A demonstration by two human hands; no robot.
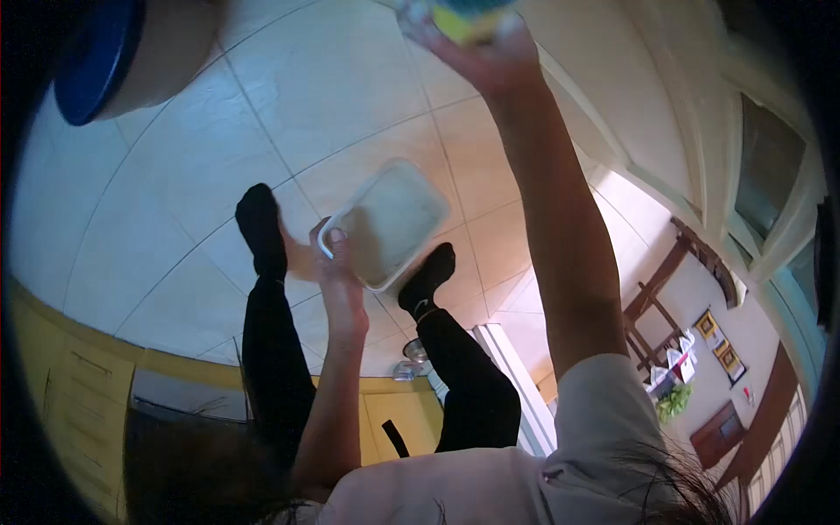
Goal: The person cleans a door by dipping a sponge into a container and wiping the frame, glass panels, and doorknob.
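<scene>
Head view: left hand (334,261) grips a tub (395,219) by its rim; right hand (495,57) clutches a blurred, cut-off sponge (464,21).

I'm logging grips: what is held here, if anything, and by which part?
The left hand holds a pale tub by its rim at one end; the right hand holds a blurred yellow-and-green sponge, seemingly by its sides.

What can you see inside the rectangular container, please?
Inside the container, only its pale surface and some shading show; whether it holds clear liquid is unclear. The left hand covers a small patch at one end.
</scene>
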